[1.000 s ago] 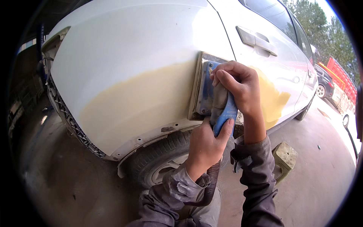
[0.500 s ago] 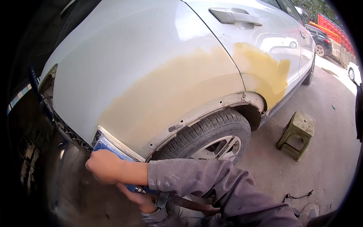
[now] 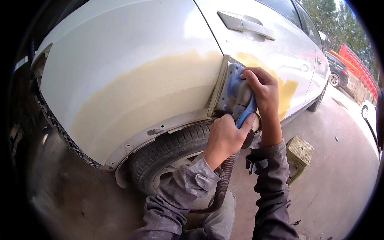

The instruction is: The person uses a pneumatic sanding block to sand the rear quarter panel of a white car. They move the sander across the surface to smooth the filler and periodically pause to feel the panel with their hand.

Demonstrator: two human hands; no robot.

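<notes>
A blue sander (image 3: pixel 236 90) with a rectangular metal-edged pad lies against the white car's rear panel (image 3: pixel 132 48), beside the door seam, where a beige patch (image 3: pixel 140 86) spreads above the wheel arch. My right hand (image 3: pixel 262 90) is closed on the upper part of the sander's grip. My left hand (image 3: pixel 228 136) holds the lower end of its blue handle. A ribbed dark hose (image 3: pixel 223 182) hangs from the tool past my left wrist. Right of the pad, a deeper yellow patch (image 3: pixel 288 94) is on the rear door.
The rear tire (image 3: pixel 154 156) sits under the bare wheel arch, with drilled holes along its lip. An olive plastic stool (image 3: pixel 300 154) stands on the concrete floor at right. A dark car (image 3: pixel 338 72), a red truck bed (image 3: pixel 358 68) and a white car (image 3: pixel 368 110) are farther back.
Half a second ago the sander was at the panel's lower left; both hands have since carried it up and right to the door seam, close to where it was a second ago.
</notes>
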